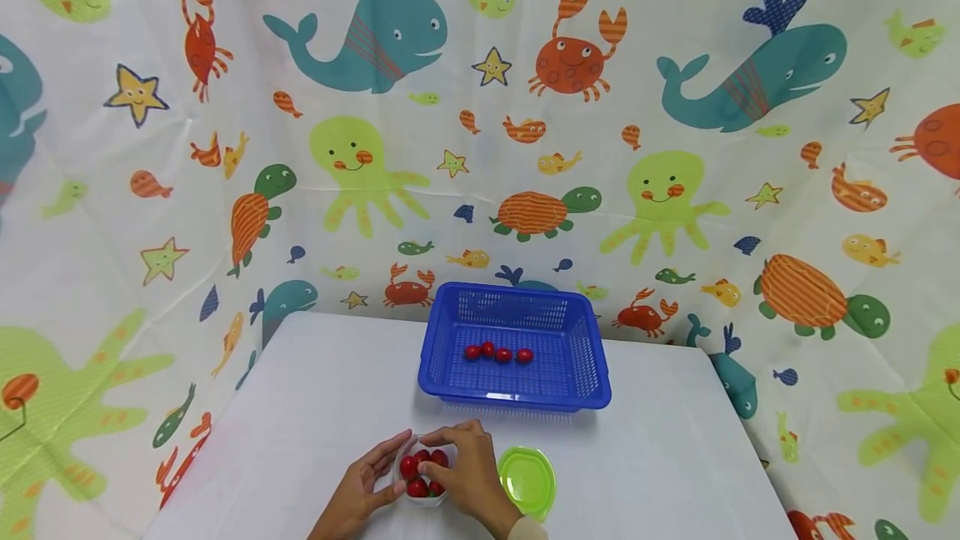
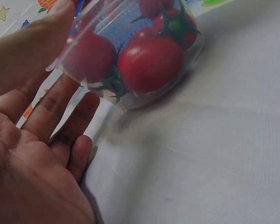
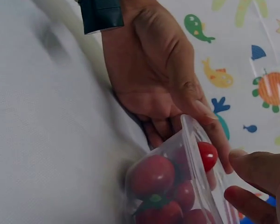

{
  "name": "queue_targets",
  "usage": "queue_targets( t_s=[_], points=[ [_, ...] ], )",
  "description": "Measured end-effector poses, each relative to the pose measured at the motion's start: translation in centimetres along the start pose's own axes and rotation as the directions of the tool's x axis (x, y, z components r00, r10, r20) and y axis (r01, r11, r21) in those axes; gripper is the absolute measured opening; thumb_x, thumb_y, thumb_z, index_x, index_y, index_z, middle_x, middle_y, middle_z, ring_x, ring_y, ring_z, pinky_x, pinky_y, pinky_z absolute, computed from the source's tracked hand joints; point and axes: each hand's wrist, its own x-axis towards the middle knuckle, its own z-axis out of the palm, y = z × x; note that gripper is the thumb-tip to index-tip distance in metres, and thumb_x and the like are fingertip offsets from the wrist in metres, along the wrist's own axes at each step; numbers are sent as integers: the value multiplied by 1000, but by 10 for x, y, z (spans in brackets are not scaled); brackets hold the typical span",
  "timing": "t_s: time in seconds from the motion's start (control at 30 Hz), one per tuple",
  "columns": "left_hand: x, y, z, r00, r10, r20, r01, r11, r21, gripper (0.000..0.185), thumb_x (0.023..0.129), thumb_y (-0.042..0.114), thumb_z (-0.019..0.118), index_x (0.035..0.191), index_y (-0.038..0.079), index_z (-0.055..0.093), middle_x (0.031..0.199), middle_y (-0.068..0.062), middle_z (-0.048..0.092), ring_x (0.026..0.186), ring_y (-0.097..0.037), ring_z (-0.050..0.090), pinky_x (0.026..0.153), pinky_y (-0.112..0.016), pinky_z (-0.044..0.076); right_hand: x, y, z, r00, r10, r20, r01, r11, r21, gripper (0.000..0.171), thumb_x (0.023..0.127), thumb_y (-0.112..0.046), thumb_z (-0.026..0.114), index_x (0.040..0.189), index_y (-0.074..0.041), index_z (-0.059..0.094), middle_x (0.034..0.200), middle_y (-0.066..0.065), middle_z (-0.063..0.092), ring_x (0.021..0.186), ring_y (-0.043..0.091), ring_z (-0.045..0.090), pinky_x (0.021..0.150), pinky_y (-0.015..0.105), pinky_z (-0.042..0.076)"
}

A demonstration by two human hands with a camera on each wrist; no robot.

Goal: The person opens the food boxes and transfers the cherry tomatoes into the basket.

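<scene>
Red, green-topped tomatoes (image 2: pixel 151 63) sit in a clear, probably plastic tub (image 3: pixel 190 135).

Tomatoes (image 2: pixel 151 64) are red, some green-topped; the container (image 1: pixel 427 502) clear; the lid (image 1: pixel 528 480) at the white table (image 1: pixel 660 440)'s near edge lime-green; the far-edge basket (image 1: pixel 517 398) blue; the cloth (image 1: pixel 450 227) white with multicoloured sea creatures

Toward the worktop's (image 1: pixel 645 448) near side, a plain, pale beige sleeve (image 1: pixel 527 530) is covering the right forearm, its cuff ending behind the bare right grip (image 1: pixel 470 465). The left wrist (image 3: pixel 133 9) is wearing a dark, greenish-black, block-shaped piece (image 3: pixel 101 15) with a thin pale lower edge. The left grip (image 1: pixel 365 477), also bare, is showing a creased palm (image 2: pixel 32 172).
</scene>
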Motion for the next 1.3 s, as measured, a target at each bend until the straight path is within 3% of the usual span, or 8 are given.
queue_targets(
  t_s=[0.23, 0.5, 0.87, 1.3],
  points=[
    [0, 1, -1, 1000, 7, 23, -6, 1000, -5, 63, 102, 18, 72, 160, 15, 48, 163, -10, 53, 130, 21, 49, 105, -8, 40, 1, 5, 8, 997, 34, 70, -35, 999, 12, 27, 84, -29, 92, 109, -34, 84, 104, -18, 75, 104, 9, 52, 90, 36, 40],
    [1, 0, -2, 999, 31, 32, -31, 999, -20, 64, 102, 14, 72, 161, 13, 47, 163, -10, 52, 133, 19, 49, 108, -10, 39, -1, 7, 13, 998, 3, 70, -4, 1000, 16, 28, 83, -30, 93, 109, -35, 84, 102, -20, 76, 97, 4, 49, 88, 34, 37],
    [1, -1, -2, 999, 38, 33, -37, 999, -21, 64, 102, 15, 72, 161, 13, 46, 163, -10, 52, 133, 18, 50, 108, -10, 39, 3, 7, 15, 994, 37, 104, -39, 999, 24, 26, 84, -30, 92, 107, -38, 84, 98, -25, 72, 97, 4, 48, 86, 32, 37],
    [0, 0, -2, 998, 47, 36, -47, 999, 7, 64, 102, 18, 72, 160, 14, 47, 162, -10, 54, 134, 17, 50, 107, -10, 39, 4, 9, 16, 993, -37, 115, 42, 999, -34, 28, 79, -32, 95, 105, -36, 84, 88, -25, 76, 89, 1, 44, 86, 34, 32]
  ],
)
